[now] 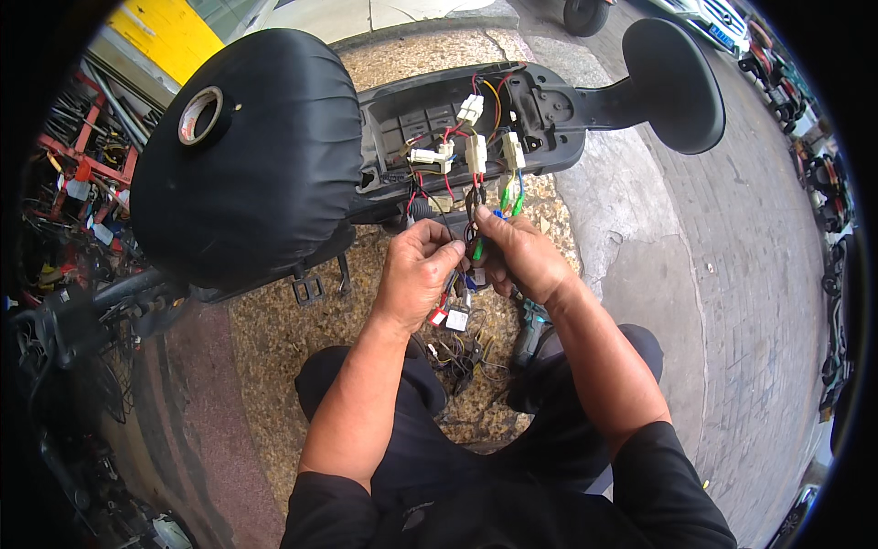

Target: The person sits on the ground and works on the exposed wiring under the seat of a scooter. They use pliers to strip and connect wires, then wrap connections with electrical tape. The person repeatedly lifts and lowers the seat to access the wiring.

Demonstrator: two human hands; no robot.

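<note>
right hand pinches thin dark wires; left hand presses thumb to finger, on what i can't tell.

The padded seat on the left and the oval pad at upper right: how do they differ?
The padded seat looks larger than the oval pad. The seat's cover is creased along its side; the pad looks smooth. A tape roll rests on the seat, none on the pad. Both are black.
</note>
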